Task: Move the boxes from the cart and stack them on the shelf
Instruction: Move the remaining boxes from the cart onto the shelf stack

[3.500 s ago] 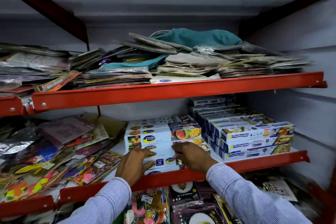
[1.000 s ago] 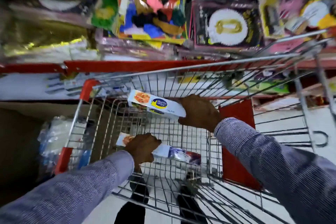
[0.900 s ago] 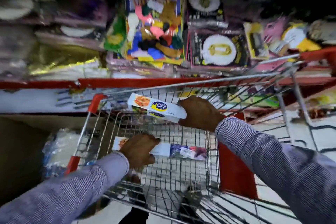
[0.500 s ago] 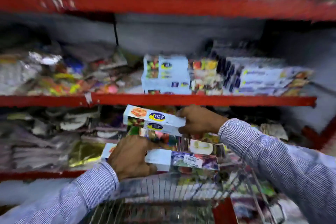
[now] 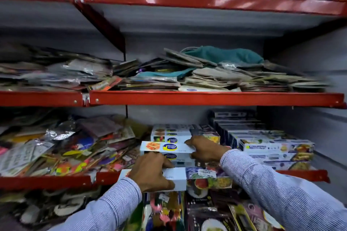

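My right hand (image 5: pixel 205 149) grips the right end of two white Healthy Wrapp boxes (image 5: pixel 165 147), held one on the other in front of the stack of same boxes (image 5: pixel 171 133) on the red-edged shelf (image 5: pixel 300 174). My left hand (image 5: pixel 152 171) holds another long box (image 5: pixel 197 178) lower down, at the shelf's front lip, its right end printed with fruit. The cart is out of view.
Blue-and-white foil boxes (image 5: pixel 272 148) are stacked to the right of the stack. Loose colourful packets (image 5: pixel 65 148) crowd the shelf's left half. The shelf above (image 5: pixel 206 97) carries flat bags and a teal cloth. Hanging packets (image 5: pixel 169 212) fill the level below.
Both hands lifted the boxes out of the cart and up to the shelf. The view swung from the cart up to the shelves.
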`<state>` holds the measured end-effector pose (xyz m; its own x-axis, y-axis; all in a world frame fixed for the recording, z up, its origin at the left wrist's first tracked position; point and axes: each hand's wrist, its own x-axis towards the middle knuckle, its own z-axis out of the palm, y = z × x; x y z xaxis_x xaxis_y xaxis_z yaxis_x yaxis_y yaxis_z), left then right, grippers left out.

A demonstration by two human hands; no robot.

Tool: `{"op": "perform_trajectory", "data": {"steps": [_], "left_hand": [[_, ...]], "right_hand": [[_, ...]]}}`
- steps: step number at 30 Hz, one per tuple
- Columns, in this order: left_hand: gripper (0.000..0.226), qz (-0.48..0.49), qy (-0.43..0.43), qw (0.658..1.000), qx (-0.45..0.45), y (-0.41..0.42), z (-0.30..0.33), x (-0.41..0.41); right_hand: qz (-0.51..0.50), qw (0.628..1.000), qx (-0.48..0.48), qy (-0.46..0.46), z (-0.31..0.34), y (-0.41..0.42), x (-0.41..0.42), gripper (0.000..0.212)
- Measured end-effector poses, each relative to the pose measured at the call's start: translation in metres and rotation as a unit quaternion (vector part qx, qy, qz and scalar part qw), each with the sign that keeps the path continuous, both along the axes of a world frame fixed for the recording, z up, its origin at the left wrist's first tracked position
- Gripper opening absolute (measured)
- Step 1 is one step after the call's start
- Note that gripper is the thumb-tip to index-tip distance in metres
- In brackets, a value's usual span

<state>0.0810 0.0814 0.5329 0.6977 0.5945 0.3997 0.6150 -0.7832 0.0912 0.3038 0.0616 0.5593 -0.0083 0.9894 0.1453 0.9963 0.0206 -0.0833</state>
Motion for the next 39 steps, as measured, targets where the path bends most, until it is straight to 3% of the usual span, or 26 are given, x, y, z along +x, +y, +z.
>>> {"op": "perform_trajectory", "data": {"steps": [14, 20, 24, 26, 29, 34, 39], "left_hand": [[0.058, -0.003, -0.013, 1.0, -0.02, 0.057, 0.009, 0.033], [0.056, -0.009, -0.009, 1.0, -0.025, 0.071, 0.008, 0.05], [0.053, -0.014, -0.013, 0.999, -0.042, 0.078, 0.008, 0.068], [0.051, -0.019, -0.024, 0.998, -0.046, 0.085, 0.008, 0.077], [0.053, -0.022, -0.034, 0.998, -0.042, 0.099, 0.009, 0.09], [0.063, -0.015, -0.049, 0.999, -0.005, 0.118, -0.001, 0.107], [0.05, -0.01, -0.039, 0.994, 0.105, 0.123, -0.026, 0.108]], "right_hand": [[-0.032, 0.999, 0.02, -0.008, -0.023, 0.088, 0.06, 0.046], [-0.024, 0.998, 0.065, -0.002, -0.03, 0.1, 0.067, 0.022], [-0.007, 0.993, 0.099, 0.065, -0.023, 0.097, 0.071, 0.035], [-0.015, 0.988, 0.105, 0.11, -0.012, 0.087, 0.076, 0.029], [-0.03, 0.983, 0.147, 0.102, -0.002, 0.074, 0.086, 0.023], [-0.013, 0.994, 0.094, 0.061, -0.004, 0.049, 0.089, 0.035], [0.0, 0.997, 0.075, 0.002, -0.028, 0.034, 0.085, 0.057]]}}
